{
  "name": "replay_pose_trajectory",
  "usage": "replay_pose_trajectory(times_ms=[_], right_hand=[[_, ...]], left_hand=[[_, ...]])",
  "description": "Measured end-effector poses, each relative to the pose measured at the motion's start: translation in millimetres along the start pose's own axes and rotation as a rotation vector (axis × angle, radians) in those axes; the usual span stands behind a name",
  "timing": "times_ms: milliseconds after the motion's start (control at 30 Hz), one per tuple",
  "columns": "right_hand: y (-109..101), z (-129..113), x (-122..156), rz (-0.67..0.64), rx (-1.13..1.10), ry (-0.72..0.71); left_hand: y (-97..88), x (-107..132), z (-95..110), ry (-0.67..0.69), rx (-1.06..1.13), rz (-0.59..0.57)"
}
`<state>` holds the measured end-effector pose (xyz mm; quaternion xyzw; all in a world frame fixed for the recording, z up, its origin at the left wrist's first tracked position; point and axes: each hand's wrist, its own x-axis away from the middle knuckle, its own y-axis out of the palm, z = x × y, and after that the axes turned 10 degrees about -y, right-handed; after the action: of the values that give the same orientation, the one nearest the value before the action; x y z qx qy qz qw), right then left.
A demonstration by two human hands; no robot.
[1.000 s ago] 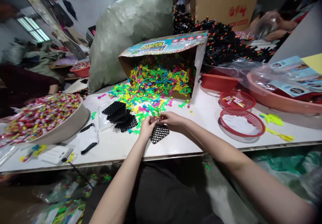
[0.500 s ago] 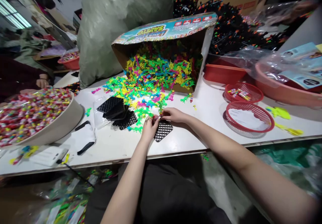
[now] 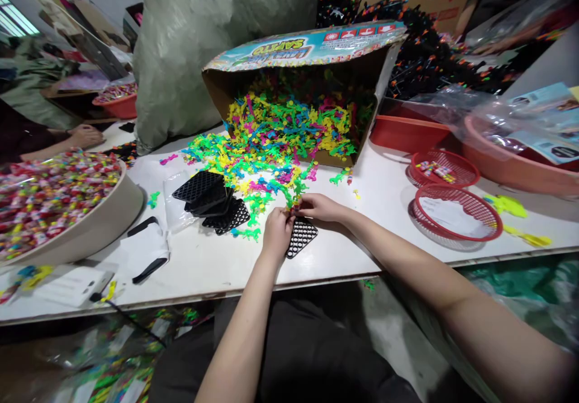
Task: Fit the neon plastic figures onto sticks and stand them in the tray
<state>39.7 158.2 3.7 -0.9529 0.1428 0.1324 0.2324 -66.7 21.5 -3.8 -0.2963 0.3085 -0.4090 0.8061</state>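
My left hand [image 3: 277,230] and my right hand [image 3: 318,207] meet fingertip to fingertip over a black plastic grid tile [image 3: 302,237] lying on the white table [image 3: 212,264]. Both pinch a small coloured plastic toy piece [image 3: 292,210] at the tile's far edge. Just beyond lies a heap of bright plastic figures [image 3: 271,161] spilling from a tipped cardboard box [image 3: 298,59]. A stack of black grid tiles [image 3: 212,201] lies to the left of my hands.
A beige basin of wrapped candies [image 3: 58,204] stands at the left, two red mesh baskets [image 3: 456,213] at the right with a pink basin [image 3: 515,171] behind. A grey-green sack [image 3: 217,47] stands behind the box. Another person's hand [image 3: 85,134] rests far left.
The view has shifted slightly, so my hands and the tile sit a little further right. My fingers stay together over the tile, working the small piece.
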Motion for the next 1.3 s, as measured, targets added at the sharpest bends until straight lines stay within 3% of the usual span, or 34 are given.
replay_pose_trajectory(times_ms=[233, 533, 933, 1067, 1300], right_hand=[[-1.1, -3.9, -0.4, -0.001, 0.072, 0.033], [4.0, -3.3, 0.4, 0.046, 0.154, -0.007], [12.7, -3.7, -0.3, 0.106, 0.201, 0.045], [15.7, -4.7, 1.2, 0.123, 0.275, 0.036], [39.4, -23.7, 29.3, 0.343, 0.398, 0.118]], left_hand=[[-7.0, 1.8, 5.7, -0.156, 0.16, 0.021], [-8.8, 2.6, 8.4, -0.271, 0.149, 0.042], [-4.6, 3.2, 4.1, -0.255, 0.149, 0.057], [-4.7, 2.0, 5.9, -0.158, 0.093, 0.052], [-9.4, 19.0, 20.7, -0.083, -0.132, 0.016]])
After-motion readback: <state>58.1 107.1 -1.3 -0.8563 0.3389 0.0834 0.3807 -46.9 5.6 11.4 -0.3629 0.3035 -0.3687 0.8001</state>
